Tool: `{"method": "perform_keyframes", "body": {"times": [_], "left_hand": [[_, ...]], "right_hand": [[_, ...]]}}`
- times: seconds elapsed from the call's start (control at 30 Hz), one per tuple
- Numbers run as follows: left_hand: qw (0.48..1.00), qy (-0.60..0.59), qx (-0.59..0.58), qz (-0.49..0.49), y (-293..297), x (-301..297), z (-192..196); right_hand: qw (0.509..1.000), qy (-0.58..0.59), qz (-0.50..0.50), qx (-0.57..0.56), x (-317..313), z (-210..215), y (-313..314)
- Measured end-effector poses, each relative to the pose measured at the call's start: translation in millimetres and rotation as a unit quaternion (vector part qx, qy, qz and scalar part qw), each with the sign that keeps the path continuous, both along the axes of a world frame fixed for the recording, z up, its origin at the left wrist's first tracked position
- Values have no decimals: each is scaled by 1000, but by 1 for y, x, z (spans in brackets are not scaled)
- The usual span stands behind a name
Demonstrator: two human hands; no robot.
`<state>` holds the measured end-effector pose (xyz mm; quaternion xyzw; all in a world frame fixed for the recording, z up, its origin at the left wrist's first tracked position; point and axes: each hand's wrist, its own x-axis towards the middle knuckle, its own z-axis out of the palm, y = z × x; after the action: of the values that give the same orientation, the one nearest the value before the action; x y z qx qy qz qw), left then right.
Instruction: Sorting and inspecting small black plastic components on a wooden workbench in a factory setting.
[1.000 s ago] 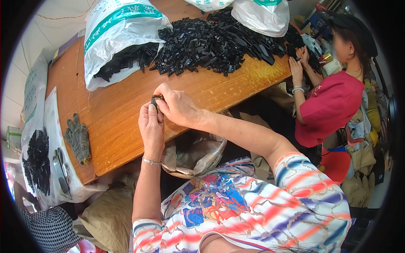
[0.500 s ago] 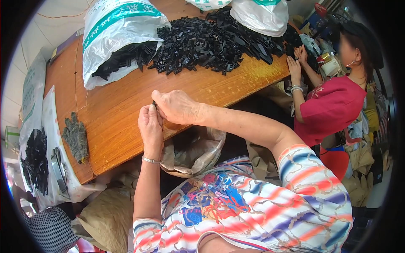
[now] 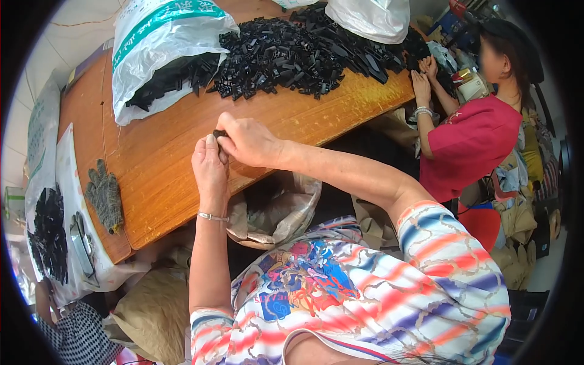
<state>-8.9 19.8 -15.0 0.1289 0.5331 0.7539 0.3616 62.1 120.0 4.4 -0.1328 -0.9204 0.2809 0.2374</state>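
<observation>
Both my hands meet over the near edge of the wooden table (image 3: pixel 176 164). Between them is a small black plastic piece (image 3: pixel 219 133), mostly covered by my fingers. My left hand (image 3: pixel 210 164) pinches it from below, thumb on top. My right hand (image 3: pixel 252 143) grips it from the right side, its fingers curled. Beyond my hands lies a large heap of small black plastic parts (image 3: pixel 280 58). A white woven sack with a green band (image 3: pixel 140 67) lies beside the heap, more black parts spilling from its mouth.
A grey knitted glove (image 3: pixel 104 198) lies at the table's left edge, near a bag of black strips (image 3: pixel 48 237). Below the table's front edge an open sack (image 3: pixel 274 222) gapes. Another white sack (image 3: pixel 371 18) stands behind the heap. At right a co-worker in red (image 3: pixel 471 143) handles parts.
My hands, still together, shift slightly toward the far left. More of the black piece shows between my fingers now. The whole view has shifted a little.
</observation>
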Motion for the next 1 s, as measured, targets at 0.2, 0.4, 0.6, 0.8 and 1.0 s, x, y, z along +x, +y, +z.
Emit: {"method": "perform_keyframes", "body": {"times": [0.2,0.4,0.6,0.8,1.0], "left_hand": [[998,37,11,-57,-13,-2,7],[999,-3,31,-38,-18,5,10],[997,-60,41,-14,-23,30,15],[991,87,-47,-91,-70,67,-14],[768,569,-269,-120,-93,62,-56]], "right_hand": [[959,114,29,-258,4,9,11],[808,-21,6,-589,12,13,15],[797,31,41,-602,16,0,-14],[843,-218,176,-459,41,5,19],[997,30,-65,17,3,-9,62]]}}
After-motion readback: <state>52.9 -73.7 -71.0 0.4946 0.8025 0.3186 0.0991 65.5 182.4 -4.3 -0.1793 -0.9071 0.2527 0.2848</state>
